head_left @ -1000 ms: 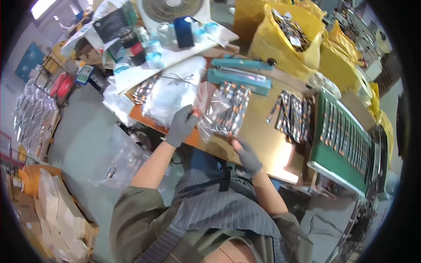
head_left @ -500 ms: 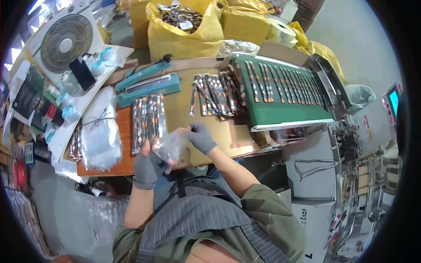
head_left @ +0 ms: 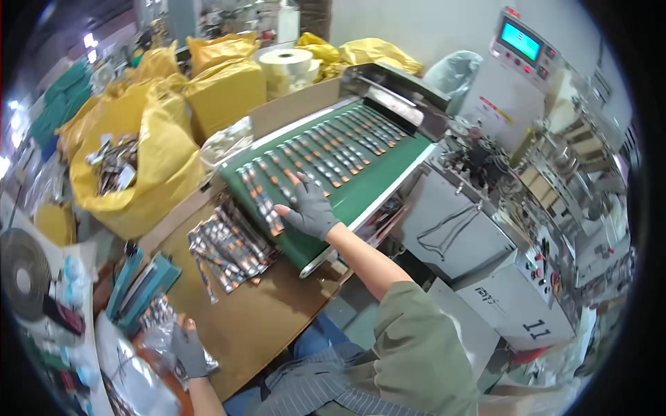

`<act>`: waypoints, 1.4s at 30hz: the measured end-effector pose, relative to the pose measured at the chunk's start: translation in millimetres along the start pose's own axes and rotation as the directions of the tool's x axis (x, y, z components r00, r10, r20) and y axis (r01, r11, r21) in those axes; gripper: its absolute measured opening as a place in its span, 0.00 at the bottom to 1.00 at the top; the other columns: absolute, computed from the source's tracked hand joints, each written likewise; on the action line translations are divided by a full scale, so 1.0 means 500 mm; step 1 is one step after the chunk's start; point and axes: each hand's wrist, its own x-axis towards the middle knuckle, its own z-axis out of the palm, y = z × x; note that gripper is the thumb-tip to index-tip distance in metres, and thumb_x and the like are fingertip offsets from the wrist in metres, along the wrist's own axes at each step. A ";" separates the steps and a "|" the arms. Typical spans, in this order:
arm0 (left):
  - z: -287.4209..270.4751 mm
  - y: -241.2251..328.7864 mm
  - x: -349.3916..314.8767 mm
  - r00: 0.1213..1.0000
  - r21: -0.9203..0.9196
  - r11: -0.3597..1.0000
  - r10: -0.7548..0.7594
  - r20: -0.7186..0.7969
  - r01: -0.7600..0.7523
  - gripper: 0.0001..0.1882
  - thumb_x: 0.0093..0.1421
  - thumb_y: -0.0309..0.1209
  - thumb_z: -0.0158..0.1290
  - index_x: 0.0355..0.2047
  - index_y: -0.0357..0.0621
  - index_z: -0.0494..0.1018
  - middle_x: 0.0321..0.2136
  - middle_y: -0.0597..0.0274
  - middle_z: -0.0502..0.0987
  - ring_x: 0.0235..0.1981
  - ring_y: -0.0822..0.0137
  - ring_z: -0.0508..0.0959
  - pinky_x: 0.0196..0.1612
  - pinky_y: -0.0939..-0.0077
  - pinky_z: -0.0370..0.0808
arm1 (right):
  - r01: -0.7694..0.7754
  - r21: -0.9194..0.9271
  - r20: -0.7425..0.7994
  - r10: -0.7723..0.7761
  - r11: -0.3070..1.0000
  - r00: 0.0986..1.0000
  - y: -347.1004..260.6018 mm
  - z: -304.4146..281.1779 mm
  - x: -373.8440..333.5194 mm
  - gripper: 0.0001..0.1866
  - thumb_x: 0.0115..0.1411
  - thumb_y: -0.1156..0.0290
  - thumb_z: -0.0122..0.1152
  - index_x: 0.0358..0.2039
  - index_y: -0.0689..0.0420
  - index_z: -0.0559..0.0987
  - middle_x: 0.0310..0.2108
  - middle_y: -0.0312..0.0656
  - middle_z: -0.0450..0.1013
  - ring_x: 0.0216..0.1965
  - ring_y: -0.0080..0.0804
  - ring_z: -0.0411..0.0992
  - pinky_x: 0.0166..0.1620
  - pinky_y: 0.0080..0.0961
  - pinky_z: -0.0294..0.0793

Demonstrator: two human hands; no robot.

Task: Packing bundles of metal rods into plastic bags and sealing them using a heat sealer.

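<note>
My right hand [head_left: 310, 210], in a grey glove with bare fingertips, reaches over the green conveyor belt [head_left: 298, 251]. Its thumb and fingers are spread, close to the narrow printed sachets [head_left: 260, 199] at the belt's near end. More slim black, orange and silver sachets [head_left: 333, 156] lie in a row up the belt. At the lower left my left hand [head_left: 189, 352], gloved alike, is closed on a crumpled clear plastic bag [head_left: 158, 338]. A pile of the same sachets [head_left: 225, 251] lies on the table between my hands.
A teal bag sealer [head_left: 146, 288] stands at the table's left. Behind it is a yellow sack [head_left: 163, 187] of loose wrappers. A white fan [head_left: 24, 274] is at far left. Machinery [head_left: 496, 166] and a control panel [head_left: 522, 41] with a lit screen stand right.
My view has swung to the right. My right hand has left the plastic bag and moved over the belt, its fingers spreading. My left hand keeps the bag near the sealer.
</note>
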 end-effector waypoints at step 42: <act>0.301 0.028 0.222 0.974 -0.112 0.970 -0.221 -0.042 0.215 0.38 0.60 0.57 0.39 0.55 0.32 0.61 0.50 0.37 0.67 0.53 0.44 0.66 0.56 0.61 0.61 | 0.240 -0.044 0.501 -0.186 0.970 0.845 -0.108 0.146 0.072 0.36 0.56 0.49 0.50 0.56 0.65 0.61 0.56 0.61 0.59 0.58 0.58 0.56 0.60 0.40 0.56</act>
